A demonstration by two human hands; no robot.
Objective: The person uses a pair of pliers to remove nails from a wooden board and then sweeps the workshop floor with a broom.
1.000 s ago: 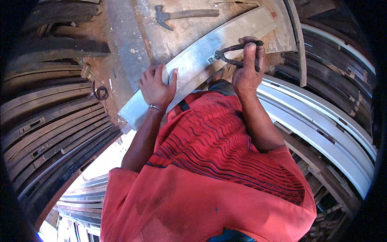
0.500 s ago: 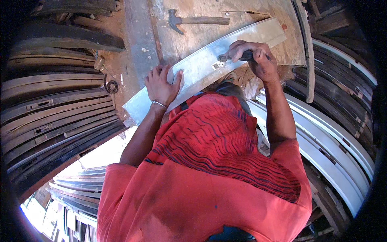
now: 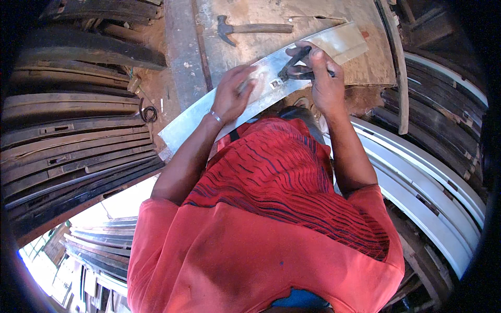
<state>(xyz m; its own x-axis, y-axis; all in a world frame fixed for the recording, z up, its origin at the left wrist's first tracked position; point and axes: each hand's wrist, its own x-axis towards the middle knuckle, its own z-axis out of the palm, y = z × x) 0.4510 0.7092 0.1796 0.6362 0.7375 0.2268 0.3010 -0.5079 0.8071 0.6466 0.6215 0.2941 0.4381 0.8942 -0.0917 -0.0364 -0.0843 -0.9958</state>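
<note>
A long pale sheet-metal strip (image 3: 195,117) lies slanted across the wooden bench (image 3: 373,65), running from lower left to upper right. My left hand (image 3: 233,95) lies flat on the strip near its middle, fingers spread, a thin bracelet on the wrist. My right hand (image 3: 326,78) grips the handles of dark metal snips (image 3: 293,65), whose jaws sit on the strip just right of my left hand. My red shirt hides the strip's near edge below the hands.
A hammer (image 3: 253,28) with a wooden handle lies on the bench beyond the strip. A small wire coil (image 3: 149,112) sits on the ground at left. Stacks of dark curved strips (image 3: 68,135) fill the left; white curved strips (image 3: 417,177) lie at right.
My left hand has slid up the strip toward the snips. My right hand turned the snips down onto the strip, nearer the left hand.
</note>
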